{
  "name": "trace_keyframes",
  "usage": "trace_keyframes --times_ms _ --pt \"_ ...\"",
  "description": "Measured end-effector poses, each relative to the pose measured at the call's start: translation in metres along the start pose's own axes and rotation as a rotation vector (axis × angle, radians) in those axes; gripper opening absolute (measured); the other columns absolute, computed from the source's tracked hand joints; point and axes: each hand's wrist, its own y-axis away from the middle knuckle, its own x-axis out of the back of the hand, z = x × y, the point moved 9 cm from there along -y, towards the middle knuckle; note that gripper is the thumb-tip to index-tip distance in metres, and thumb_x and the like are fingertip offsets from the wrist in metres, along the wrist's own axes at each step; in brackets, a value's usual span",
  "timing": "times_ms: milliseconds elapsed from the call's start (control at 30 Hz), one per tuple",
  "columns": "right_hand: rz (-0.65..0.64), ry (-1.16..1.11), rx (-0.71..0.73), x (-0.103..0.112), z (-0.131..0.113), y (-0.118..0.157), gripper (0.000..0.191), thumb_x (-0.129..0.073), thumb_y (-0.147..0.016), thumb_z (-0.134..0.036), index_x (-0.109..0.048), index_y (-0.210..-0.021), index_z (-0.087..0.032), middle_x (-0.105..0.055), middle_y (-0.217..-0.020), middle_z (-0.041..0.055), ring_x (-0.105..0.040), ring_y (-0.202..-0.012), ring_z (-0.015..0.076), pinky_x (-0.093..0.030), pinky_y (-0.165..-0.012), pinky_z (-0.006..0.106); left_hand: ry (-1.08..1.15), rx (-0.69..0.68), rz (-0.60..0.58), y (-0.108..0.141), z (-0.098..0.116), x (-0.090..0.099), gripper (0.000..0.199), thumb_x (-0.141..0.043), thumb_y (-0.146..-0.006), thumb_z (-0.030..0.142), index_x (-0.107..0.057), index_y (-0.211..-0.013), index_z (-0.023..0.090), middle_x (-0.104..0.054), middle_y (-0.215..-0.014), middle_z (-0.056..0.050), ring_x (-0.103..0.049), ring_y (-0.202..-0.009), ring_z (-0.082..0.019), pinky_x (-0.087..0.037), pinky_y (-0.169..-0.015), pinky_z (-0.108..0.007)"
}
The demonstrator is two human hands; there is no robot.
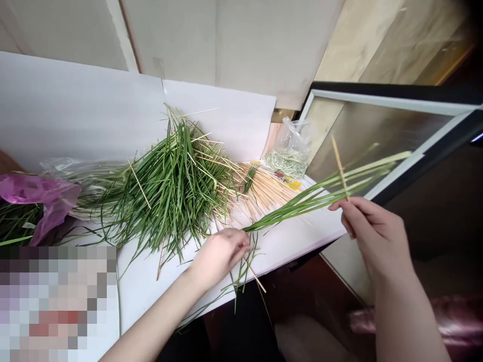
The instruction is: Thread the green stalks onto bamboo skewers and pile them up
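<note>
My left hand (221, 254) is closed around a small bunch of garlic chives (294, 203), whose pale ends fan out to the right. Between the thumb and fingers of my right hand (373, 234) is a thin bamboo skewer (338, 162), standing nearly upright and crossing the chives near their pale ends. From this angle I cannot tell whether it pierces them or passes in front. Some leaf tips hang below my left hand, with another skewer (256, 275) lying under it. A big heap of green chives (173, 186) rests on the white table (145, 289), left of my hands.
Many loose bamboo skewers (266, 188) lie spread behind my hands. A clear plastic bag (289, 146) of pale cut pieces stands at the back. On the left is a pink plastic bag (56, 196). A framed glass panel (385, 108) leans at the right; the lower left corner is blurred out.
</note>
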Motion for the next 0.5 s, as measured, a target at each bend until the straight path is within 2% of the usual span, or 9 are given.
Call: trace_keyframes --times_ms 67,100,200,300,367,433,500 --pt "-0.029 0.086 0.036 -0.006 0.001 -0.005 0.027 -0.060 -0.100 -0.045 -0.070 -0.089 -0.023 -0.040 -0.055 -0.0040 -0.033 -0.051 0.0159 -0.023 -0.049 0.028 -0.209 -0.016 -0.176 -0.008 -0.007 -0.032 0.005 -0.066 -0.085 0.017 -0.070 -0.083 0.018 -0.069 -0.086 -0.011 -0.064 -0.083 -0.027 -0.044 -0.072 -0.033" --pt "-0.050 0.113 0.047 -0.010 0.004 -0.007 0.027 -0.059 -0.100 -0.045 -0.070 -0.090 -0.022 -0.039 -0.056 -0.0041 -0.033 -0.052 0.0156 -0.022 -0.049 0.028 -0.287 0.008 -0.223 -0.010 -0.014 -0.043 0.003 -0.068 -0.082 0.016 -0.071 -0.081 0.017 -0.069 -0.086 -0.012 -0.065 -0.087 -0.030 -0.044 -0.073 -0.034" --pt "-0.089 0.134 0.034 -0.020 0.017 -0.006 0.030 -0.056 -0.101 -0.047 -0.068 -0.091 -0.021 -0.036 -0.057 -0.0044 -0.030 -0.052 0.0152 -0.021 -0.050 0.028 -0.288 0.056 -0.260 -0.012 -0.030 -0.058 0.009 -0.067 -0.079 0.011 -0.073 -0.080 0.018 -0.071 -0.087 -0.011 -0.066 -0.087 -0.029 -0.043 -0.071 -0.033" --pt "-0.114 0.105 -0.027 -0.028 0.034 0.002 0.034 -0.055 -0.101 -0.051 -0.067 -0.090 -0.021 -0.033 -0.057 -0.0050 -0.029 -0.052 0.0155 -0.020 -0.050 0.028 -0.127 0.065 -0.226 -0.014 -0.041 -0.054 0.017 -0.064 -0.077 0.007 -0.073 -0.076 0.022 -0.072 -0.084 -0.006 -0.067 -0.080 -0.025 -0.040 -0.067 -0.030" --pt "-0.134 0.083 -0.076 -0.035 0.049 0.009 0.036 -0.055 -0.100 -0.054 -0.066 -0.092 -0.020 -0.030 -0.057 -0.0055 -0.027 -0.051 0.0155 -0.020 -0.050 0.028 0.027 0.107 -0.168 -0.018 -0.052 -0.042 0.012 -0.067 -0.076 0.010 -0.072 -0.074 0.022 -0.072 -0.078 -0.004 -0.065 -0.073 -0.022 -0.038 -0.065 -0.028" --pt "-0.178 0.036 -0.122 -0.049 0.066 0.017 0.039 -0.054 -0.100 -0.056 -0.065 -0.095 -0.019 -0.028 -0.057 -0.0061 -0.026 -0.050 0.0152 -0.019 -0.049 0.027 0.289 0.149 -0.074 -0.027 -0.065 -0.028 0.002 -0.071 -0.077 0.018 -0.070 -0.076 0.020 -0.069 -0.073 -0.002 -0.061 -0.066 -0.018 -0.037 -0.062 -0.027" --pt "-0.227 0.010 -0.139 -0.065 0.082 0.023 0.042 -0.052 -0.100 -0.058 -0.065 -0.095 -0.019 -0.028 -0.057 -0.0060 -0.028 -0.049 0.0158 -0.021 -0.048 0.027 0.608 0.165 0.064 -0.039 -0.075 -0.011 0.013 -0.073 -0.078 0.028 -0.067 -0.080 0.018 -0.065 -0.071 -0.001 -0.055 -0.062 -0.015 -0.037 -0.060 -0.025"
